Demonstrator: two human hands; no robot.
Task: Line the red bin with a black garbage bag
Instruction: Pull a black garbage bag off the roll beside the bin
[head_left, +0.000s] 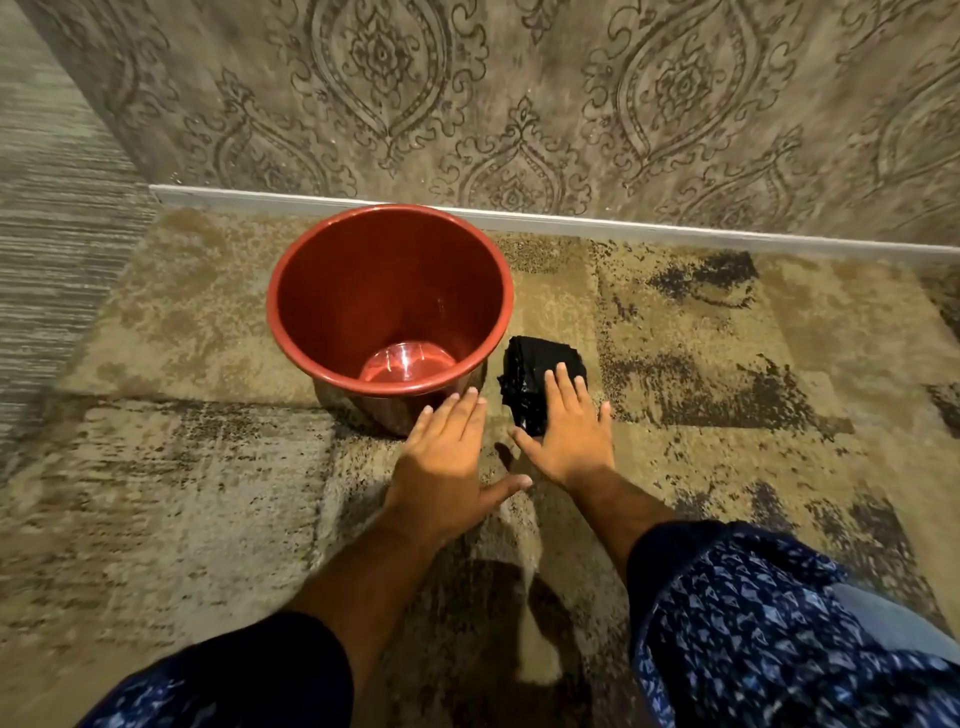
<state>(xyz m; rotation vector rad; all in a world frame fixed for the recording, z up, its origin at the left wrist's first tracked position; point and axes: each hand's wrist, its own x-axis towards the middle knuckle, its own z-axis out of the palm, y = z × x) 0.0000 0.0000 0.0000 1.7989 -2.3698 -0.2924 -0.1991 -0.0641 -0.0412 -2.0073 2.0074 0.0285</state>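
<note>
The red bin (332, 291) stands upright on the carpet near the wall, with nothing inside it. Just to its right lies a folded black garbage bag (527, 364), flat on the floor. My right hand (569, 428) is spread open over the near half of the bag, fingers apart, palm down; I cannot tell whether it touches the bag. My left hand (447, 462) hovers open in front of the bin's near rim, fingers together and thumb out, holding nothing.
A patterned wall with a white baseboard (623, 226) runs behind the bin. The mottled beige and dark carpet (208, 493) covers the floor. My knees in blue patterned cloth (753, 623) fill the bottom of the view.
</note>
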